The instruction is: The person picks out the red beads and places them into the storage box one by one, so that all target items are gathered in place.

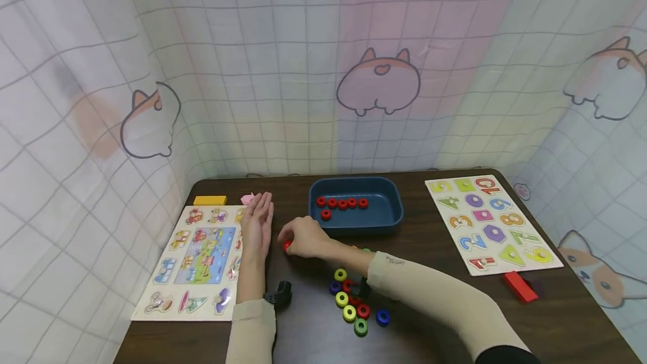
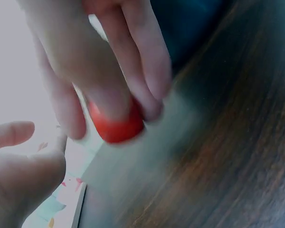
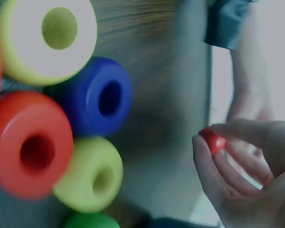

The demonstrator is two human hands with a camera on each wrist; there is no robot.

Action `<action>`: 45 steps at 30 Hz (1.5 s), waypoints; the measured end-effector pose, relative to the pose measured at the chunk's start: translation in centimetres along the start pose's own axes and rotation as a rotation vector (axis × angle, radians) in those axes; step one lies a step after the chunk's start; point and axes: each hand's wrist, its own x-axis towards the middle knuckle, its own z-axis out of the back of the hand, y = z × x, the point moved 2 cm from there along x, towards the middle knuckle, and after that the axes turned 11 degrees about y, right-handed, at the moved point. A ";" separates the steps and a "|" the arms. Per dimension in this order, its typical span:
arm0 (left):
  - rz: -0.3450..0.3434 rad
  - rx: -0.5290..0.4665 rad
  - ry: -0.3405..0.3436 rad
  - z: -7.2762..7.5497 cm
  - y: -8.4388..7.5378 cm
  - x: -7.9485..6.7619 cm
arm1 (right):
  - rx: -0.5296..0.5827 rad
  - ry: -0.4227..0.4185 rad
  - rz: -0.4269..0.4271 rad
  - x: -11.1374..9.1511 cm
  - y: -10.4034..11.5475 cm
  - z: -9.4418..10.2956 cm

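Between thumb and fingertips, my right hand pinches a small red ring. The right wrist view shows the same red ring held at the fingertips, and in the left wrist view it is partly covered by a finger. My left hand lies just left of it, fingers straight, over the right edge of the vehicle puzzle board. Red rings sit in the blue tray, most in a row and one in front. Under my right forearm lies a loose group of red, yellow, blue and green rings.
A number and shape puzzle board lies at the right, with a red block at its near edge. Behind the left board are a yellow block and a small pink piece. A patterned curtain hangs behind the dark table.
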 end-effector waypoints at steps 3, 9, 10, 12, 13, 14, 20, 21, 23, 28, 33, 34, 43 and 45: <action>0.029 -0.005 0.018 -0.6 0.5 0.0 | 0.120 0.028 -0.009 -1.3 -0.3 1.7; 0.078 0.043 0.078 -2.4 2.6 0.0 | 0.387 0.049 -0.011 -3.9 -1.7 7.3; 0.080 0.064 0.083 -2.7 3.1 0.0 | 0.413 0.044 -0.019 -4.1 -2.3 8.2; 0.080 0.113 0.094 -3.3 4.0 -0.1 | 0.439 0.032 -0.045 -4.4 -3.6 9.6; 0.080 0.135 0.103 -3.5 4.5 -0.1 | 0.431 0.025 -0.064 -4.5 -4.4 10.1; 0.082 0.162 0.109 -3.8 5.0 -0.2 | 0.429 0.022 -0.081 -4.5 -5.3 10.5; 0.069 0.233 0.150 -4.9 6.7 -0.5 | 0.307 0.028 -0.155 -4.2 -9.7 11.2; 0.066 0.236 0.156 -5.0 6.9 -0.6 | 0.291 0.032 -0.159 -4.2 -10.2 11.1; 0.066 0.233 0.167 -5.2 6.9 -0.6 | 0.272 0.042 -0.165 -4.0 -11.0 10.6; 0.042 0.184 0.171 -5.4 7.1 -0.5 | 0.194 0.006 -0.147 -3.2 -12.2 9.3; -0.001 0.139 0.177 -5.4 7.4 -0.4 | 0.101 -0.029 -0.112 -2.7 -12.4 8.2; -0.003 0.135 0.180 -5.4 7.3 -0.4 | 0.090 -0.030 -0.104 -2.8 -12.3 8.1; 0.013 0.116 0.171 -5.5 7.2 -0.3 | 0.220 -0.064 -0.023 -6.9 -8.7 9.7; 0.012 0.125 0.172 -5.4 7.1 -0.2 | 0.307 -0.016 -0.002 -8.4 -7.4 9.7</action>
